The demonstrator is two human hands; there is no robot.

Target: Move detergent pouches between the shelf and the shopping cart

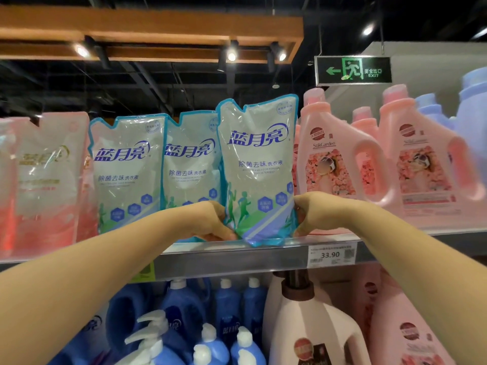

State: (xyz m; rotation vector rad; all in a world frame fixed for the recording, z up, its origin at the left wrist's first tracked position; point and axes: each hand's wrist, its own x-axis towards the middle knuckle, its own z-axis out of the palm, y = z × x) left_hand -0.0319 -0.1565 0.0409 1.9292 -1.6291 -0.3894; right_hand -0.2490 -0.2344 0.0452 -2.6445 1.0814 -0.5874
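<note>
The left hand [210, 219] and right hand [313, 214] are clamping the blue pouch [257, 167] between them, each grip holding a lower side edge. It is standing upright, base overhanging the shelf [237, 256] front lip.

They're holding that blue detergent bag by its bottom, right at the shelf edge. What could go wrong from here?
1. Left hand and right hand grip the held pouch low down; its tall soft top could flop over.
2. Its bottom is at the shelf lip, so it might slide off if released.
3. The neighbouring pouch and pink bottle stand close; a nudge could tip them.
</note>
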